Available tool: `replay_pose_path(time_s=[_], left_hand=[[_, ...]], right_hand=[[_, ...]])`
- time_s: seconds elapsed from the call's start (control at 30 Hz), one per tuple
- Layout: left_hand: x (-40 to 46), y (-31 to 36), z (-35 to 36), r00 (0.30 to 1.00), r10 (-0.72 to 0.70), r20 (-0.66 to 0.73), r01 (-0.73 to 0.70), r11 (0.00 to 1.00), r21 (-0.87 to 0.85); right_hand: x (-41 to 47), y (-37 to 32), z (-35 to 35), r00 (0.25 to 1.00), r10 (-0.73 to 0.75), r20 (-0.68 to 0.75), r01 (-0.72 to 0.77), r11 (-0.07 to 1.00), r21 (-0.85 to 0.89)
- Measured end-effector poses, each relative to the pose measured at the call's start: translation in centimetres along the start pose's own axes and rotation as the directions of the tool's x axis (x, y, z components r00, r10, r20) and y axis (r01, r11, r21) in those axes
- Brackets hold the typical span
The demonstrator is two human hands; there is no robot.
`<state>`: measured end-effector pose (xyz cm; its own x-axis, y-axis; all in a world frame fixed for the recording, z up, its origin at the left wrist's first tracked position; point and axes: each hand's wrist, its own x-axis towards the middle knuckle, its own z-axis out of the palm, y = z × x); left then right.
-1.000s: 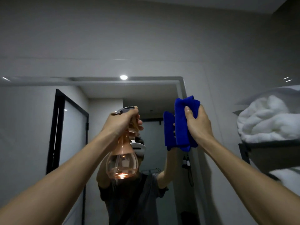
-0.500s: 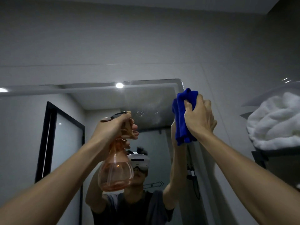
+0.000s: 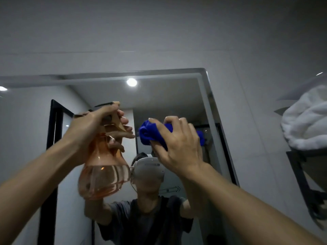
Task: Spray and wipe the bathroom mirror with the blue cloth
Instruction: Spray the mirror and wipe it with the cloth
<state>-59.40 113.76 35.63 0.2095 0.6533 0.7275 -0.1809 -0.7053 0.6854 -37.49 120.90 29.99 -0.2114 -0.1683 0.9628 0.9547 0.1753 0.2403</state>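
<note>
The wall mirror (image 3: 177,99) fills the middle of the view, its top right corner high on the right. My left hand (image 3: 92,126) grips the neck and trigger of an orange see-through spray bottle (image 3: 104,175), held upright in front of the glass with liquid in its round belly. My right hand (image 3: 178,145) presses a bunched blue cloth (image 3: 150,133) flat against the mirror, just right of the bottle's nozzle. My fingers cover much of the cloth. A person wearing a white headset is reflected below both hands.
A black wall shelf (image 3: 300,172) on the right carries folded white towels (image 3: 307,124). A black door frame (image 3: 51,138) and a ceiling light (image 3: 131,82) show as reflections in the glass. Grey tiled wall surrounds the mirror.
My right hand has carried the cloth from the mirror's upper right edge down and left towards the middle of the glass. The spray mist seen half a second ago is gone. The bottle stays raised.
</note>
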Motion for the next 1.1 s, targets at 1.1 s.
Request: replay_pose_path(time_s=[1.1], left_hand=[[2.7,-2.2,0.3,0.993,0.011,-0.121,-0.005,0.999,0.051]], right_hand=[[0.4,4.1,-0.9,0.999,-0.035,-0.036,0.034,0.999,-0.020]])
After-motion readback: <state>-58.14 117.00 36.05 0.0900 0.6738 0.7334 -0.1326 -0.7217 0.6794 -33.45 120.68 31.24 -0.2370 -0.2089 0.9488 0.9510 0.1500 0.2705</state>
